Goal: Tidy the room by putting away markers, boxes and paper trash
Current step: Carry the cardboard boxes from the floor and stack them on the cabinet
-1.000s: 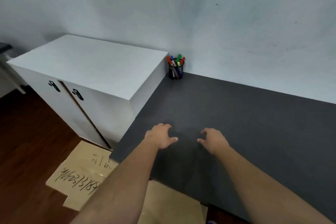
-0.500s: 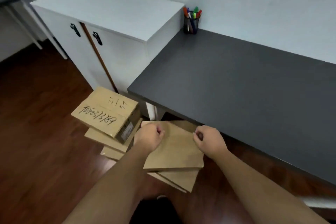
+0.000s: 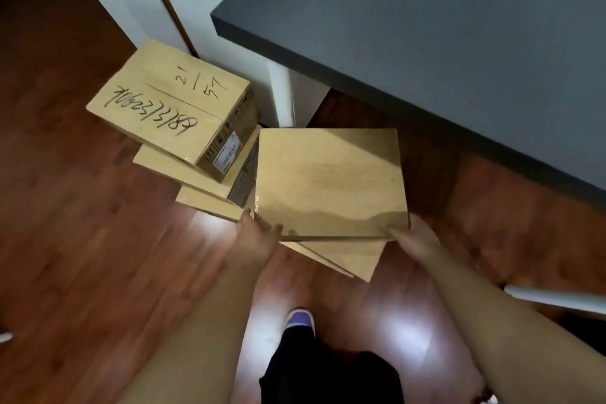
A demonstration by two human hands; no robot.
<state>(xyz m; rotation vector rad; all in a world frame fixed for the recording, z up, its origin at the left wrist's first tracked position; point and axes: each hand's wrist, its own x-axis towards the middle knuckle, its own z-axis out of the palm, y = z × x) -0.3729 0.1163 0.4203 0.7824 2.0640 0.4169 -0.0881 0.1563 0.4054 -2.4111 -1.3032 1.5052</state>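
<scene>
A: Where is the box right now?

B: The plain cardboard box (image 3: 329, 180) sits on top of a short stack on the wooden floor (image 3: 65, 239), just in front of the dark tabletop (image 3: 442, 36) and beside a second stack topped by the box with handwritten numbers (image 3: 170, 108).

A: And the hands?

B: The left hand (image 3: 257, 233) is closed on the near left corner, thumb over the top edge. The right hand (image 3: 414, 236) is closed on the near right corner. The fingers underneath are hidden, so I can't tell how deep they reach.

A: So it looks like a lift, or a placement?

B: I can't say which from this view. Either way, the advice is the same: keep the box level, with both hands working evenly, so it doesn't drag the skewed box below (image 3: 344, 256) along with it.

A: Anything to watch?

B: The tabletop's edge hangs close above the far side, so raising it straight up may clip it; drawing it toward the body first looks safer. The numbered stack leans a little too, so the left elbow should stay clear of it.
</scene>
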